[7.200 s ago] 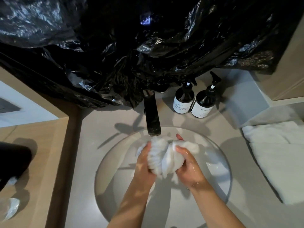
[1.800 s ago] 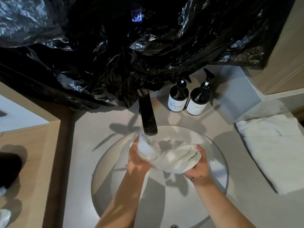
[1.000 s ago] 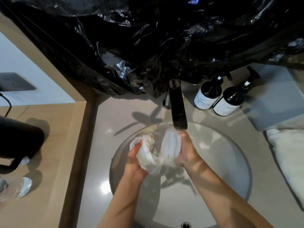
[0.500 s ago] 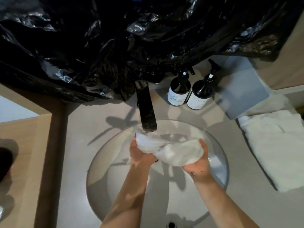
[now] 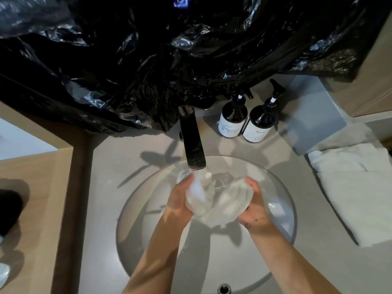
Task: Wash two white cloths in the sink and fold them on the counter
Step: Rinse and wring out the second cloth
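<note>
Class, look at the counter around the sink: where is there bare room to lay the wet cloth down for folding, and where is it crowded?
Bare counter lies left of the faucet, between the sink rim and the wooden ledge. A narrower strip runs between the sink and the folded towel. Behind the sink on the right it is crowded: two pump bottles and a grey box.

Two cloths (image 5: 218,200), two bottles (image 5: 232,122), one faucet (image 5: 194,143)

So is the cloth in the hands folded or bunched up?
Bunched up: the white cloth is a crumpled wad gripped between the left hand and right hand under the faucet.
</note>
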A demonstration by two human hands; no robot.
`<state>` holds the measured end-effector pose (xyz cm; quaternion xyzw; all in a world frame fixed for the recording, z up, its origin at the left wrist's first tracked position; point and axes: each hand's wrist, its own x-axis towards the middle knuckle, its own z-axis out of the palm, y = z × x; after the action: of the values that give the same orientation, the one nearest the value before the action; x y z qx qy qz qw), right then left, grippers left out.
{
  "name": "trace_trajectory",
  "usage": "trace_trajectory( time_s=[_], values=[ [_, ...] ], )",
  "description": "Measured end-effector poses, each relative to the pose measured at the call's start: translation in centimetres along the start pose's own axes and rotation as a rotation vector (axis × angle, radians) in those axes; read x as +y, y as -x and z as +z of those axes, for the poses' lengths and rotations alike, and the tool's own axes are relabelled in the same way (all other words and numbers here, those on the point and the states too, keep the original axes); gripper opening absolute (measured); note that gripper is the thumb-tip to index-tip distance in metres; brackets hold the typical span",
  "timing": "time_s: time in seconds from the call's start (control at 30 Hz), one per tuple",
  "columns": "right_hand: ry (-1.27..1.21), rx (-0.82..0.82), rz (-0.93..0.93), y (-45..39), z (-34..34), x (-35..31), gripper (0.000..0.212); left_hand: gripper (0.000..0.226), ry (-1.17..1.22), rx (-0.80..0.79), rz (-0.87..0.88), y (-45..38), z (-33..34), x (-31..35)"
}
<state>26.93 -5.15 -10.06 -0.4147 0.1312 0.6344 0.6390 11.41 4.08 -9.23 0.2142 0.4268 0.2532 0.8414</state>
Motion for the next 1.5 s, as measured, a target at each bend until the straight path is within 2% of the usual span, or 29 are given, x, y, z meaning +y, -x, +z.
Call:
trace_trajectory(
  time_s=[0.03,0.07,0.13,0.23,0.3,0.4,0.5,0.6,0.7,0.77,0.83,0.93,0.97,1.0,1.07,1.17,1.23,1.3,1.33,1.43,1.5],
  values=[
    [0.045,0.033,0.020,-0.4,0.7,0.2,0.033,0.055,-0.082,0.076,-0.021,0.0,-0.9,-0.3],
    [0.123,0.052,0.044,-0.7,1.9,0.6,0.037,0.043,-0.181,0.172,-0.030,0.1,-1.6,-0.5],
    [0.293,0.031,0.089,-1.0,4.3,1.6,0.039,0.026,-0.370,0.248,0.053,0.8,-3.0,-1.0],
    [0.526,0.021,0.036,-1.4,7.0,3.0,0.046,0.017,-0.440,0.136,0.159,3.7,-4.3,-1.3],
    [0.675,0.003,-0.039,-1.4,8.6,3.6,0.042,0.015,-0.419,0.221,0.070,4.7,-4.9,-1.1],
    [0.789,0.000,-0.066,-1.5,10.7,3.9,0.028,0.033,-0.401,0.318,-0.102,5.1,-6.1,-1.1],
    [0.823,-0.005,-0.079,-1.8,12.0,3.1,0.048,0.029,-0.435,0.299,-0.126,5.9,-6.8,-0.9],
    [0.719,0.052,-0.044,-1.7,12.2,1.7,0.019,0.015,-0.414,0.321,-0.138,6.4,-6.9,-0.7],
    [0.621,0.097,-0.002,-1.1,11.8,0.7,0.025,0.007,-0.459,0.369,-0.156,6.7,-6.2,0.2],
    [0.581,0.094,0.000,0.0,11.7,0.3,0.029,0.012,-0.558,0.402,-0.133,6.7,-5.9,0.9],
    [0.512,0.069,-0.023,1.5,11.5,-0.1,0.034,0.024,-0.706,0.418,-0.041,6.9,-5.4,1.5],
    [0.421,0.037,-0.080,3.6,10.6,-0.8,0.031,0.026,-0.862,0.533,0.377,7.8,-3.8,3.4],
    [0.407,0.047,-0.104,4.2,10.2,-1.0,0.029,0.031,-1.081,0.587,0.520,8.5,-2.7,4.5],
    [0.381,0.028,-0.142,4.8,10.0,-1.2,0.030,0.030,-1.137,0.558,0.597,9.0,-1.2,5.7],
    [0.335,-0.025,-0.218,6.3,9.8,-1.4,0.031,0.024,-1.241,0.382,0.767,9.7,1.9,7.8],
    [0.301,-0.022,-0.268,8.2,10.0,-1.6,0.032,0.032,-1.314,0.225,0.958,10.3,6.0,10.1],
    [0.307,-0.049,-0.310,8.8,10.0,-2.1,0.042,0.042,-1.415,0.179,1.010,10.3,8.3,11.0],
    [0.287,-0.059,-0.306,9.5,10.0,-2.6,0.058,0.056,-1.540,0.182,0.986,9.9,10.0,11.5],
    [0.286,-0.058,-0.313,10.0,9.9,-2.8,0.059,0.062,-1.591,0.201,0.972,9.6,10.6,11.6],
    [0.308,-0.057,-0.385,11.2,9.1,-3.4,0.034,0.068,-1.662,0.203,0.923,8.5,11.1,11.2],
    [0.317,-0.029,-0.371,11.8,8.6,-3.9,0.029,0.065,-1.676,0.195,0.938,8.1,10.7,10.6]
  ],
)
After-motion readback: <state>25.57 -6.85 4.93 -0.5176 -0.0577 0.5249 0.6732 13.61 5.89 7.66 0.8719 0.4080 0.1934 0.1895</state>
